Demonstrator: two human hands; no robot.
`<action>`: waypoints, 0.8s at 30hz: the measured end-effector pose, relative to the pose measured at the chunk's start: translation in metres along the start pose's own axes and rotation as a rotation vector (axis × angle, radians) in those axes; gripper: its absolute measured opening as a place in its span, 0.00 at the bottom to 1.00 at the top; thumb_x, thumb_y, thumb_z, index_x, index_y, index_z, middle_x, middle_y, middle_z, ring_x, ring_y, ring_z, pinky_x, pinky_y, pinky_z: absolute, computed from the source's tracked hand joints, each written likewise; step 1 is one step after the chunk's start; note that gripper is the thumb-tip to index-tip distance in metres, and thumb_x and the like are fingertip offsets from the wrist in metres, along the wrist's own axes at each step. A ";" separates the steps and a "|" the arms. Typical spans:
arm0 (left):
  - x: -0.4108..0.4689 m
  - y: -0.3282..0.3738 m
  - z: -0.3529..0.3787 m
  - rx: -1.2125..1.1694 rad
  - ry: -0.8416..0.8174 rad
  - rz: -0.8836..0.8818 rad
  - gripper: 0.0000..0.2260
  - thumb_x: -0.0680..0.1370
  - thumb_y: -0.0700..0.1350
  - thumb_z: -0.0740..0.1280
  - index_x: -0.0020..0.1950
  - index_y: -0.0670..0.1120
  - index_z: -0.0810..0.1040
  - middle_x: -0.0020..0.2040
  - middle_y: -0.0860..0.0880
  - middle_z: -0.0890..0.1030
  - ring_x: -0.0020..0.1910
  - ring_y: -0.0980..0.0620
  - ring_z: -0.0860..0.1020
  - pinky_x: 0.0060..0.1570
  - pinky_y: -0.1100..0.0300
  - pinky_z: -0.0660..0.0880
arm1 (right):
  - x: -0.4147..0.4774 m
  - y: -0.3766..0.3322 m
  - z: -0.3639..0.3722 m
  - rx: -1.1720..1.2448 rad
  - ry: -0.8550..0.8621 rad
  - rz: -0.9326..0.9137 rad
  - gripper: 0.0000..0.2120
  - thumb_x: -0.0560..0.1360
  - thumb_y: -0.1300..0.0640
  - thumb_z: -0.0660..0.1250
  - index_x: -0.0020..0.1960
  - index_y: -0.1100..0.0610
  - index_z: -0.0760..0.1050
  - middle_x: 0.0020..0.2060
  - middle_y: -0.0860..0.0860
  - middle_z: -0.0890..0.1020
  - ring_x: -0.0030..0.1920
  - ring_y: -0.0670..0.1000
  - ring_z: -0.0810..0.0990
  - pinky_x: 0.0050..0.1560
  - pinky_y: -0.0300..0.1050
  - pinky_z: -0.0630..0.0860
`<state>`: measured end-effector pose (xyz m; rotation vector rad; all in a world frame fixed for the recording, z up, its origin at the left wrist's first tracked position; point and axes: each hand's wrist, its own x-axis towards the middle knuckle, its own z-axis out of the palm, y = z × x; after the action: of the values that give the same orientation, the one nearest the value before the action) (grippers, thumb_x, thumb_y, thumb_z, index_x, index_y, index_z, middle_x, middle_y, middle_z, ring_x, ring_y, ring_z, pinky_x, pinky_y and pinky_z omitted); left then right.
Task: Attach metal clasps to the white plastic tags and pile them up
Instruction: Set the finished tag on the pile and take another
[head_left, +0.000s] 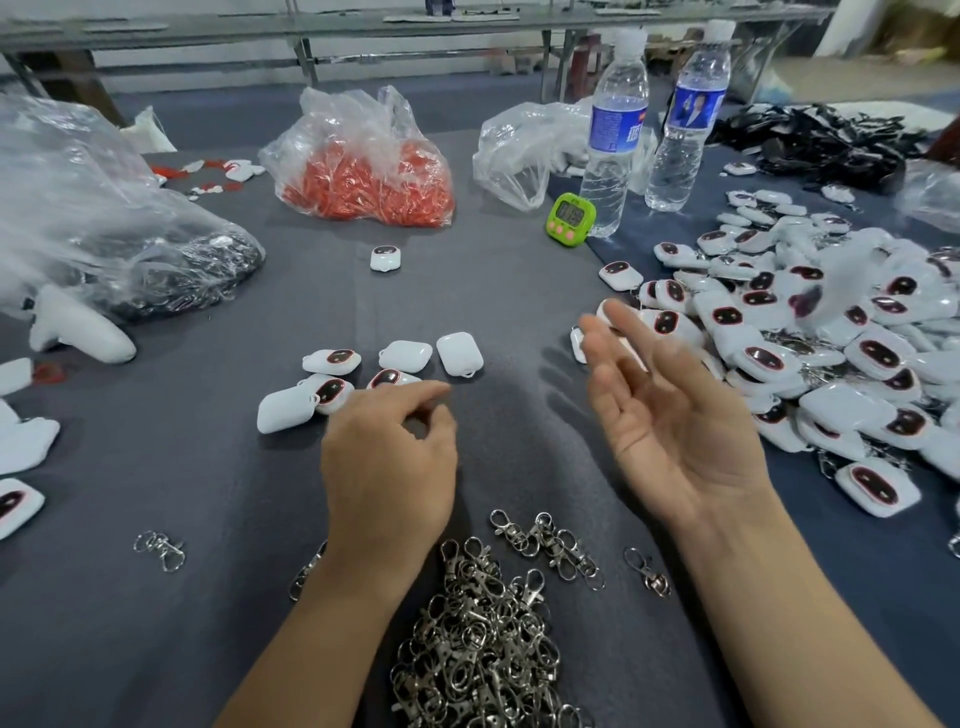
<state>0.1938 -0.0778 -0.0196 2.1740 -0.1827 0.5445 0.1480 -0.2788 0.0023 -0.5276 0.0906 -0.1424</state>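
— Where are the white tags from where you stand?
— A few loose tags (405, 356) lie on the grey surface (519, 291), just beyond the left hand (389, 467). The nearest one, face up with a dark oval, is partly hidden behind its forefinger.
— Is that hand gripping one?
— I cannot tell. It's knuckles-up, its fingers (415, 392) curled, thumb and forefinger tips close with a dark gap between them. Whatever is underneath is hidden.
— And the other hand?
— The right hand (670, 415) is lifted off the surface, palm turned inward and up. Its fingers (623, 338) are straight and slightly spread, holding nothing. The tips are blurred.
— The big lot of tags?
— The pile of tags (831, 338) sprawls on the right, just behind and beside that upturned palm. Bits of metal show between some of them.
— Clasps?
— A heap of clasps (483, 639) sits between the two forearms, close to the person. A short row of clasps (550, 545) lies beside it, and a stray clasp (161, 551) lies off to the left.
— Anything further back?
— A bag of red pieces (363, 171), two water bottles (613, 130) and a green timer (570, 215).
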 end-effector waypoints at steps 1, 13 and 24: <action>0.001 -0.001 -0.001 0.070 0.035 0.005 0.11 0.73 0.38 0.73 0.52 0.50 0.87 0.46 0.55 0.86 0.50 0.53 0.79 0.61 0.55 0.74 | 0.001 0.004 0.001 -0.057 0.012 0.020 0.27 0.71 0.60 0.72 0.70 0.63 0.77 0.58 0.58 0.85 0.50 0.50 0.87 0.48 0.40 0.84; 0.014 -0.016 -0.007 0.136 -0.150 -0.224 0.30 0.71 0.37 0.68 0.73 0.53 0.72 0.62 0.54 0.78 0.63 0.49 0.74 0.63 0.52 0.71 | 0.005 0.023 0.005 -0.351 -0.047 0.071 0.12 0.65 0.58 0.75 0.48 0.58 0.87 0.45 0.57 0.87 0.40 0.49 0.85 0.47 0.42 0.83; 0.014 -0.015 -0.003 -0.208 -0.087 -0.183 0.09 0.80 0.47 0.69 0.59 0.56 0.85 0.44 0.64 0.84 0.48 0.61 0.81 0.55 0.59 0.77 | 0.006 0.036 0.008 -0.501 0.010 0.242 0.15 0.68 0.56 0.71 0.51 0.62 0.85 0.46 0.60 0.87 0.42 0.52 0.87 0.44 0.43 0.84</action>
<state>0.2101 -0.0650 -0.0222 1.9880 -0.0816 0.3133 0.1590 -0.2449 -0.0092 -1.0095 0.2009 0.1195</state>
